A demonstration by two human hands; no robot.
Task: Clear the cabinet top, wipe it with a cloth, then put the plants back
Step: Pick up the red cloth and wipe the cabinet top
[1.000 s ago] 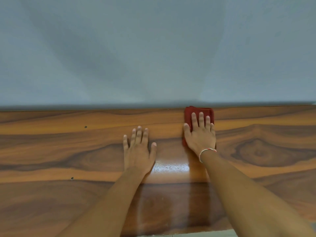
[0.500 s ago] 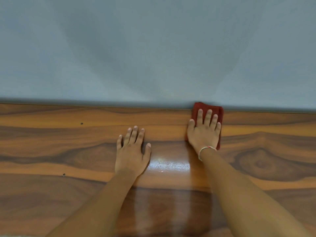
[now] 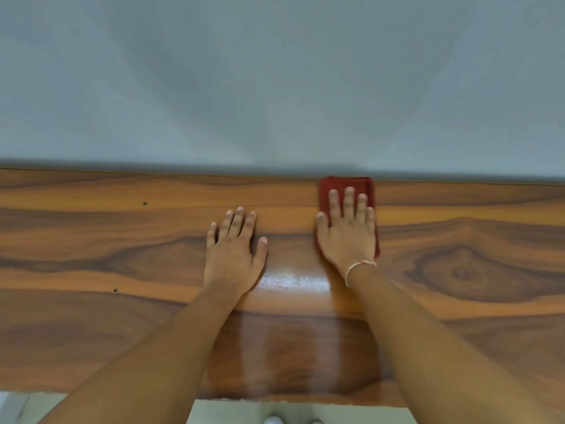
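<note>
Plain pale grey-blue wall [image 3: 275, 81] fills the upper part of the view; a soft shadow runs along its base where it meets the cabinet.

Glossy wood-grain cabinet top [image 3: 107, 246], orange-brown with dark swirling bands, spans the full width below the wall. Large knot pattern at the right side. Bright reflected patch on the surface between the two wrists. Two small dark spots [image 3: 144, 203] on the left part of the surface, one nearer the wall, one nearer the front edge. No plants in view on the top.

Pale floor strip [image 3: 238, 411] shows under the cabinet's front edge, with two whitish rounded shapes at the bottom centre, too cropped to identify.

Both bare forearms reach forward from the bottom of the view.

Left hand [image 3: 234, 255]: palm down, flat on the bare wood, fingers straight and close together, thumb out to the side. Holds nothing.

Right hand [image 3: 347, 237]: palm down, fingers straight and slightly spread, pressing flat on the cloth. No curl or pinch visible. Thin pale string bracelet [image 3: 357, 269] with a small red mark sits at the wrist.

Folded dark red cloth [image 3: 345, 182]: lies flat on the cabinet top under the right hand, its far edge touching or just beside the wall line. Cloth shows beyond the fingertips and along both sides of the hand.
</note>
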